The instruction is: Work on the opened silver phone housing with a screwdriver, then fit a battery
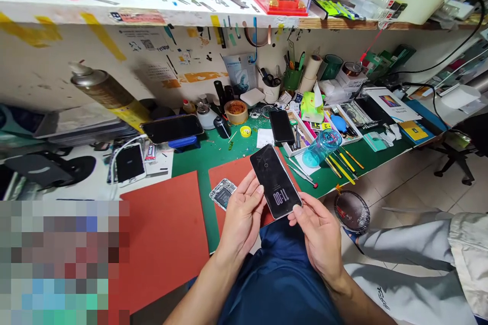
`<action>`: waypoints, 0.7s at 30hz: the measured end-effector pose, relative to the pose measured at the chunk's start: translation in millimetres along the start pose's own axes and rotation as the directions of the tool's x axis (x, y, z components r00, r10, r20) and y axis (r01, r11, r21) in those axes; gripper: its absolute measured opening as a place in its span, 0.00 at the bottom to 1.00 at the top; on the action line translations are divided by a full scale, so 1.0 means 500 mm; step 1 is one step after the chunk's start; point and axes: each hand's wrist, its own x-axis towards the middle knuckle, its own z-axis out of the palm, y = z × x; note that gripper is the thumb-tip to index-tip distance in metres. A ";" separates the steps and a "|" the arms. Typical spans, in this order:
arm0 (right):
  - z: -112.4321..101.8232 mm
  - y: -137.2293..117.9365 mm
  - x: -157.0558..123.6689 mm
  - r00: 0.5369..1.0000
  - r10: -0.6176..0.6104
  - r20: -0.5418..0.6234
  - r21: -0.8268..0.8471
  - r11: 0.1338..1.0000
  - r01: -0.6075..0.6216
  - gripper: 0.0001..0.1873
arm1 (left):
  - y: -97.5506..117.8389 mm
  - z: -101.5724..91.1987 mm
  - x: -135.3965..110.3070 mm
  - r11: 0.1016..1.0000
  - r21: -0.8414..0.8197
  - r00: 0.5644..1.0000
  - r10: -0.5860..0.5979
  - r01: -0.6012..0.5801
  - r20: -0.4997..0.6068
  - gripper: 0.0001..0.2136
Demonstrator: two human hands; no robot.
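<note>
I hold a black smartphone (275,181) over the near edge of the workbench, its cracked screen lit and showing 11:00. My left hand (241,213) grips its left edge, fingers curled under and thumb on the side. My right hand (318,233) pinches the lower right corner between thumb and fingers. Just left of the phone, a small opened phone frame (222,193) lies on a red mat (233,175).
A green mat (213,155) covers the bench, with another red mat (162,233) at the left. Other phones (172,128) (282,126) (130,163), a blue plastic cup (322,147), screwdrivers (343,165), a tape roll (236,111) and a spray can (102,89) lie around. A shelf (190,10) hangs above. Another person's leg (415,249) is at right.
</note>
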 end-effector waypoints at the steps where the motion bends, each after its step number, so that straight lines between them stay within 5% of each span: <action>1: 0.002 0.006 -0.002 0.999 -0.038 0.001 -0.029 0.999 0.038 0.25 | 0.000 0.001 -0.001 1.000 -0.004 1.000 -0.001 0.001 -0.005 0.29; 4: 0.007 0.029 -0.008 0.976 -0.218 0.002 -0.169 0.962 0.215 0.29 | 0.000 0.003 -0.004 1.000 -0.014 1.000 -0.008 0.008 0.006 0.29; 9: 0.002 0.064 -0.011 0.861 -0.501 0.087 -0.463 0.745 0.480 0.36 | -0.003 0.002 -0.003 0.999 -0.039 0.998 -0.017 0.019 0.058 0.28; 16: 0.001 0.070 -0.011 0.767 -0.615 0.183 -0.496 0.616 0.612 0.40 | -0.012 -0.006 0.003 0.997 -0.068 0.996 -0.027 0.033 0.082 0.27; 21: 0.001 0.046 -0.011 0.731 -0.661 0.171 -0.497 0.582 0.643 0.26 | -0.015 -0.007 0.006 0.997 -0.074 0.996 -0.026 0.032 0.082 0.26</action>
